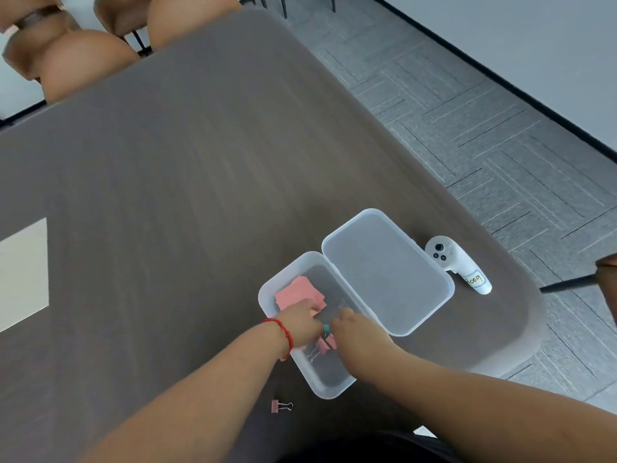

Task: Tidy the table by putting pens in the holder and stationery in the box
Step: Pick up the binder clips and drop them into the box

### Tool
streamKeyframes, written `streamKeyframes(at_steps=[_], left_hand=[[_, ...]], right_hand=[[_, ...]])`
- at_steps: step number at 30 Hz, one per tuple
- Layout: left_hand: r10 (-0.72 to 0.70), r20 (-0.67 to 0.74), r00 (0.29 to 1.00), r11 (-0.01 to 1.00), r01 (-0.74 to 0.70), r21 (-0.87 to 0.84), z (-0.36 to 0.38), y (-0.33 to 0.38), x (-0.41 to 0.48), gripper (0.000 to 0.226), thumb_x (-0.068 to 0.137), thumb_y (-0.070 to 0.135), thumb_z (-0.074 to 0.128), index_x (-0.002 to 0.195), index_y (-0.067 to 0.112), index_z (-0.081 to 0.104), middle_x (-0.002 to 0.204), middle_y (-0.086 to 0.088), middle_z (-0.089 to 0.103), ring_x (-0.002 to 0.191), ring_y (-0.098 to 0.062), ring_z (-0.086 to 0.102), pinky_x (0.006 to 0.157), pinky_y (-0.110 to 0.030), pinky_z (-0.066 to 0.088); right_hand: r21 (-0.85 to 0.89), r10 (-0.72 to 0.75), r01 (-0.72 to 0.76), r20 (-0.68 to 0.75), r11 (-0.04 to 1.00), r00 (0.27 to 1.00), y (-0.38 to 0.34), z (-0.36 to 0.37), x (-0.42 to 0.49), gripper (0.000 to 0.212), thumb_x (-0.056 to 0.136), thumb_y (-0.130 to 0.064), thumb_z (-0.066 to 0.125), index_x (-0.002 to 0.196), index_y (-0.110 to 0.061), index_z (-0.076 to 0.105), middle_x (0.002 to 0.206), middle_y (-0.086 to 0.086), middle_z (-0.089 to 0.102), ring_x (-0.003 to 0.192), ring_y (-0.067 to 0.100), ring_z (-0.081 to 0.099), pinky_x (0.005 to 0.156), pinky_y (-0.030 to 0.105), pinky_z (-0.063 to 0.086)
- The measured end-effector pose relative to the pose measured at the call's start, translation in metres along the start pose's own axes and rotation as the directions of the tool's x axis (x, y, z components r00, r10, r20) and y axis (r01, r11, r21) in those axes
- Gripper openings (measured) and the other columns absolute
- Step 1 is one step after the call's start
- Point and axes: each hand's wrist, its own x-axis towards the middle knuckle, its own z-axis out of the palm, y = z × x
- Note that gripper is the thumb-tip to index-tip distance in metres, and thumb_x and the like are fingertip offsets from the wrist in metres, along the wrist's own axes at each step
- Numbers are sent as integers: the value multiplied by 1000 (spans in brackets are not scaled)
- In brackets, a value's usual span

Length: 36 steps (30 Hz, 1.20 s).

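Landmark for all positions: the clear plastic box [320,384], lid hinged open and lying flat on the table [167,195].

Nearest the wearer, just outside the box's near corner, one pink binder clip [279,406] lies alone on the table, touched by neither hand. It is the only loose item of stationery in sight.

Over the middle of the box, both hands reach in. The left hand [298,325], a red cord at its wrist, rests with fingers curled down at the near edge of the pink sticky notes [298,295]; whether it grips them cannot be determined. The right hand [359,330] is curled over a small teal clip [326,328], with pink clips [325,344] in the box just below; its fingertips are hidden, so whether it is holding anything cannot be determined.

Inside the box at its far end, the notes lie flat against the floor.

Beyond the box, the open lid [387,272] extends away to the right. Just past the lid stands a white handheld controller [455,265] bearing a label. No pens and no holder appear in view.

Risks, as judged: two hands crowded in a shallow, light box could drag or tip it. Closing the lid now would leave the stray clip outside. A swinging lid might catch an unsettled clip at the rim.
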Motion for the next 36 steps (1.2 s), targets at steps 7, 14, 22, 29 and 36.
streamKeyframes(at_steps=[7,14,22,29,36], left_hand=[[-69,-580,812,921,-172,-350,-68,-85,-15,13,89,12,50,94,17,61,99,-7,61,72,-23,59,65,-34,58],[-107,-246,963,979,146,145,-11,-142,10,65,75,22,70,133,29,43,127,-11,38,110,-30,54,94,-34,50],[160,-360,919,975,-91,202,21,-150,32,26,83,20,59,109,19,56,112,-6,40,102,-24,47,93,-36,49],[157,-278,948,964,-85,253,18,-158,32,13,78,14,54,91,11,55,105,-7,38,88,-25,46,76,-33,46],[120,-292,949,993,-110,51,10,-159,28,31,74,12,62,59,30,41,93,-2,37,67,-19,46,61,-22,47]], right_hand=[[253,-382,393,-93,884,920,-75,-29,-26,41,93,-24,51,132,-18,39,125,13,47,109,36,53,88,49,48],[29,-378,381,214,924,901,-114,21,5,46,86,-1,50,130,-7,39,122,28,39,102,49,53,79,53,50],[-121,-362,403,263,907,894,-128,47,18,35,93,-6,50,128,0,48,121,28,48,99,40,57,82,48,53],[67,-354,348,214,935,910,-127,5,-1,29,90,-10,51,119,-7,50,116,21,49,100,39,55,84,50,50],[-1,-68,68,-79,998,995,-30,-26,-20,30,93,-25,49,123,-21,54,126,2,52,113,26,50,97,39,46]])
